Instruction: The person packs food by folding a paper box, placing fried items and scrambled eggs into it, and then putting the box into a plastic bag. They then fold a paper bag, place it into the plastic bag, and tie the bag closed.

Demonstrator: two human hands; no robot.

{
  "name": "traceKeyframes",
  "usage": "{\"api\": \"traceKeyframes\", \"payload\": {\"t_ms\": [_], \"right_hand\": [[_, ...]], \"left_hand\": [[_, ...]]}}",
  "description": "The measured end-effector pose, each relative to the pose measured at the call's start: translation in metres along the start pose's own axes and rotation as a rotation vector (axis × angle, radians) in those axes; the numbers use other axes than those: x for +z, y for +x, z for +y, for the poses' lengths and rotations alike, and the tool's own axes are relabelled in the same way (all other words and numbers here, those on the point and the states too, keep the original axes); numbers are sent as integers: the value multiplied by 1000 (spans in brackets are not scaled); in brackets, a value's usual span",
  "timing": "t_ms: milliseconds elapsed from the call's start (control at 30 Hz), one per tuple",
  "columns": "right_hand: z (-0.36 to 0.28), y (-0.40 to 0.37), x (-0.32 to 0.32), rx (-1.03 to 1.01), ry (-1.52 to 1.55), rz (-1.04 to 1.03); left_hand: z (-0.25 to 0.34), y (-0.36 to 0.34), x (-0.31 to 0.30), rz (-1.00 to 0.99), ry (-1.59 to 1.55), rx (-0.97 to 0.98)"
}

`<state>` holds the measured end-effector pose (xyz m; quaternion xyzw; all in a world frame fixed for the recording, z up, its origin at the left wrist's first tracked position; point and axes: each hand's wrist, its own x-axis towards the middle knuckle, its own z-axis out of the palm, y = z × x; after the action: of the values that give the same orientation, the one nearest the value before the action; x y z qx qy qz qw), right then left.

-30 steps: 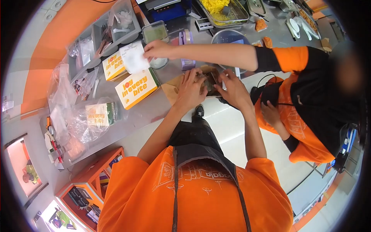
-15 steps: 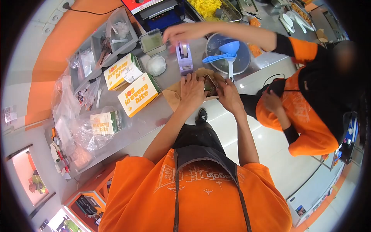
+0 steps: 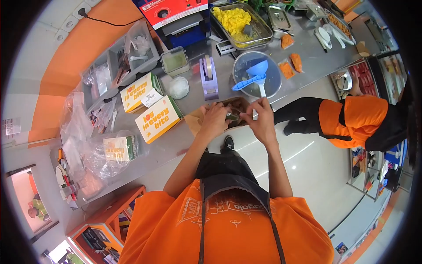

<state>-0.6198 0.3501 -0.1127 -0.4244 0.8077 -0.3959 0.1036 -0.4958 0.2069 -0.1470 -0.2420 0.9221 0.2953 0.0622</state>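
Observation:
A brown cardboard food box [image 3: 193, 122] lies with its top open at the table's front edge. My left hand [image 3: 215, 118] closes over its left side, with the fingertips at the opening. At the right end, my right hand [image 3: 263, 121] has its thumb and fingers pinched together over the opening; what they grip is too small to make out. Between the hands, something dark and greenish shows inside the box, partly hidden by my fingers. A purple tape dispenser [image 3: 209, 79] stands just beyond my left hand. Behind my right hand sits a clear bowl [image 3: 273, 72] with a blue ladle [image 3: 258, 68].
Two printed meal boxes [image 3: 158, 119] stand to the left, near a white crumpled ball [image 3: 178, 88] and a lidded container [image 3: 175, 61]. A red sealing machine [image 3: 176, 12] and a tray of yellow food [image 3: 260, 37] are behind. A co-worker [image 3: 347, 119] stands at right.
The co-worker's arm, which reached across the table, has withdrawn, and that person has turned away to the right. My right hand has shifted slightly, its fingers now pinched at the box opening.

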Motion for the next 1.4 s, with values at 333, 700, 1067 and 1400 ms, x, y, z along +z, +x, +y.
{"api": "traceKeyframes", "payload": {"t_ms": [333,700,1067,1400], "right_hand": [[184,-225,29,377,-181,24],[98,-322,6,1092,1312,134],[150,-288,-57,1290,1096,-144],[236,-170,-137,1325,675,-719]], "left_hand": [[0,-8,8,256,-4,112],[-9,7,10,412,-22,150],[11,17,7,378,252,20],[39,15,15,413,109,-260]]}}
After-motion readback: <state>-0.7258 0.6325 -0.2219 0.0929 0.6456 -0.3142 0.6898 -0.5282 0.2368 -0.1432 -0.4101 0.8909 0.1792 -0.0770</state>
